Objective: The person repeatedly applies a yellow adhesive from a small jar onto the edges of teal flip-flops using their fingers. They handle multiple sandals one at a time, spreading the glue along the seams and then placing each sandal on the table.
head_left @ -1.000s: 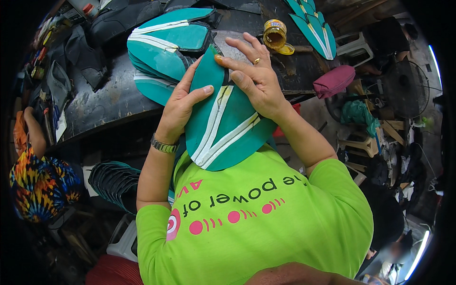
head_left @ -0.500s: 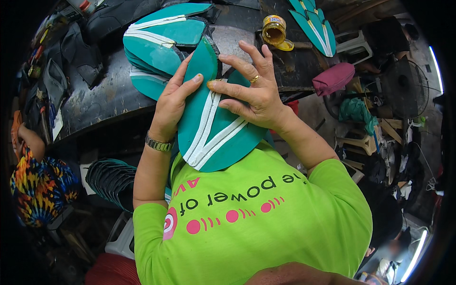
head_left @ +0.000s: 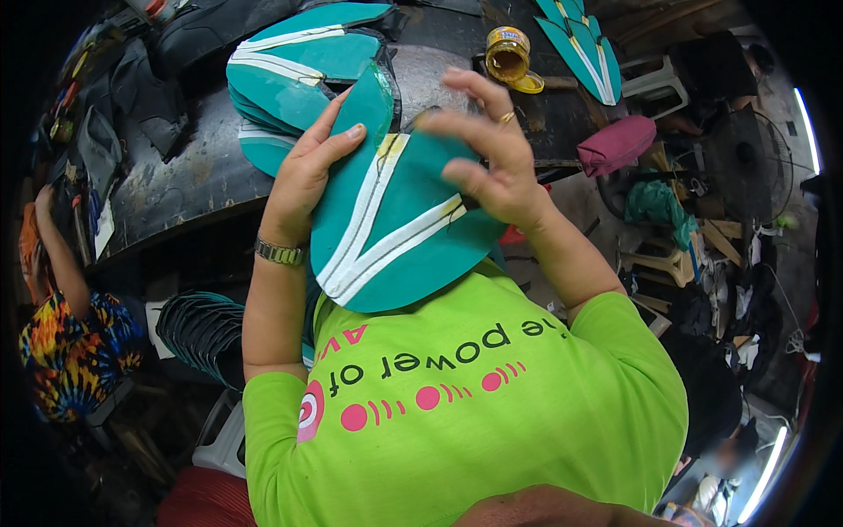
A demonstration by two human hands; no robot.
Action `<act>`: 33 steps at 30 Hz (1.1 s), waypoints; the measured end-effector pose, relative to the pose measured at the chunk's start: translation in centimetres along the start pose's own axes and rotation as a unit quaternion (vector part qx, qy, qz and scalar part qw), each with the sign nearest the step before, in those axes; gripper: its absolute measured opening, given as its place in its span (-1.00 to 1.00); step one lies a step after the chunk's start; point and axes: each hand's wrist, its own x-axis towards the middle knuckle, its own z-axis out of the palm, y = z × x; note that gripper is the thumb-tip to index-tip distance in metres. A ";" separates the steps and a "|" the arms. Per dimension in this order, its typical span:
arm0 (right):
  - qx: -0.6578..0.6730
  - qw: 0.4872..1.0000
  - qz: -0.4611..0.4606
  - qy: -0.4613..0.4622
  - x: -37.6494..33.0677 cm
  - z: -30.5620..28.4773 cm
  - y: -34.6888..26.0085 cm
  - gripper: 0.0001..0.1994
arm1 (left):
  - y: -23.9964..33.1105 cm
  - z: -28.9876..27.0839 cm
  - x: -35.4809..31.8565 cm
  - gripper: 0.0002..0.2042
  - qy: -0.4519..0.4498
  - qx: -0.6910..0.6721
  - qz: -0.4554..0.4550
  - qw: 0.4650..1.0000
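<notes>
At the centre of the frame one teal panel [head_left: 395, 228] with a white V-shaped stripe is held up above the lime-green shirt [head_left: 474, 395], tilted, its narrow end pointing to the upper left. The left hand [head_left: 303, 171] lies along the panel's left edge, its fingers [head_left: 338, 140] close together and flat on the narrow tip, a metal watch [head_left: 279, 253] on that wrist. The right hand [head_left: 492, 158] is at the panel's upper right edge, fingers spread and curled; how many of them press the panel cannot be told. One ring [head_left: 507, 116] shows on it.

Behind the hands, in the upper left, a stack of teal panels [head_left: 299, 61] with the same white stripes lies on the dark table [head_left: 176, 176]; at least three layers show, the full count hidden. At top centre stands one open yellow glue tin [head_left: 507, 54], its lid just beside it. At the upper right a second, smaller bunch of teal pieces [head_left: 584, 44] lies on the table. One pink pouch [head_left: 616, 145] sits at the right, off the table edge. At the far left a second person in a multicoloured shirt [head_left: 70, 351] is partly in view.
</notes>
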 end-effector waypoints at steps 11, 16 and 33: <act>0.544 0.770 0.246 0.224 0.5 2.6 0.1 -0.09 | -7.2 -0.4 -0.1 -0.45 -0.167 0.191 0.232 0.939; 0.407 0.861 0.234 0.194 0.1 5.2 -0.5 -0.02 | -8.3 2.8 -1.1 -0.53 0.058 0.207 0.228 0.950; -0.501 0.800 0.316 -0.095 0.1 -3.7 6.0 -0.44 | -7.0 0.4 -1.3 -0.50 0.214 0.028 0.241 0.946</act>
